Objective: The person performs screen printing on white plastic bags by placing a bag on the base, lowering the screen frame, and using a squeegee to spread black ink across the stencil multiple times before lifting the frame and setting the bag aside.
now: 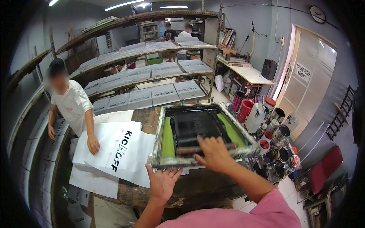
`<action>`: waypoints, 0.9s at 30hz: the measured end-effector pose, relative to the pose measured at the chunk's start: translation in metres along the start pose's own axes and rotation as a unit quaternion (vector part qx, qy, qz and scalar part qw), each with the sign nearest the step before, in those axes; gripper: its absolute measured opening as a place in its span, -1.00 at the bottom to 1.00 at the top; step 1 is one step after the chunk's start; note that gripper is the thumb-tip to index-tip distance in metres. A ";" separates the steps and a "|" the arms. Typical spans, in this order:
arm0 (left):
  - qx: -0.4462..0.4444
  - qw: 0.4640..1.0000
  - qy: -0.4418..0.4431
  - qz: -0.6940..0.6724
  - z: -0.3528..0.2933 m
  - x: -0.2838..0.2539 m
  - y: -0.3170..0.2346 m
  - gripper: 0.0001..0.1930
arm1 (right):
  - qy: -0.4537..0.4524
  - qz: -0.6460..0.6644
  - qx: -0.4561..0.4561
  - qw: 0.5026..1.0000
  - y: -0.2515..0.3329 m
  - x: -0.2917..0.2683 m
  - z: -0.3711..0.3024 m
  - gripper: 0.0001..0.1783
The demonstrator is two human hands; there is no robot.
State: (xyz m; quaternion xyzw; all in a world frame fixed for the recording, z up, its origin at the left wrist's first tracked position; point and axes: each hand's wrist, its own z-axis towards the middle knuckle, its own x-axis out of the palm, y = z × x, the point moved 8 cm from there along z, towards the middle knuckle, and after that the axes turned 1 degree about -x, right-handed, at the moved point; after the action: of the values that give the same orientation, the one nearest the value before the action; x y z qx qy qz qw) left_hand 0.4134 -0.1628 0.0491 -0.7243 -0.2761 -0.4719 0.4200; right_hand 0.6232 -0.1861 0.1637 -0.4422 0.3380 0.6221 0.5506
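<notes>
Wooden-framed printing screen (201,133) lying flat on the worktable – black ink centre, green mesh sides – squeegee (190,150) across its near edge.

Screen frame (161,141) at 12 o'clock: black mesh, lime-green borders. White sheets (125,152) at 9 o'clock (black lettering). Pink sleeve (266,212).

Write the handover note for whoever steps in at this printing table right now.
Right hand: on the squeegee at the near end of the screen printing frame, inside the frame.
Left hand: open, fingers spread, at the frame's near left corner over the wooden table.
The frame lies flat; black ink covers the mesh between green borders.
Done: printed white bags are stacked left of the frame, where a co-worker's hand rests on them; more are on the racks.
Left: whether this stroke is finished cannot be told.
Ink cans stand to the right.
</notes>
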 end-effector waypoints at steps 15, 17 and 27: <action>-0.082 0.958 -0.209 0.180 -0.012 -0.162 0.046 0.24 | 0.114 0.143 0.017 0.983 0.005 0.148 -0.062 -0.59; -0.089 0.962 -0.157 0.204 -0.009 -0.158 0.048 0.29 | 0.076 0.122 0.006 0.990 -0.014 0.163 -0.036 -0.54; -0.103 0.957 -0.178 0.207 -0.013 -0.157 0.047 0.21 | -0.032 0.098 -0.002 0.995 -0.112 0.254 0.133 -0.60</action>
State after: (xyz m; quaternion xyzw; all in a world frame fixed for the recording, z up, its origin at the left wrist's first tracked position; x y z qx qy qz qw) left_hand 0.3820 -0.1984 -0.1083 -0.8772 -0.1400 -0.2645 0.3754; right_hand 0.7090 0.0514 -0.0130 -0.3881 0.3605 0.6875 0.4967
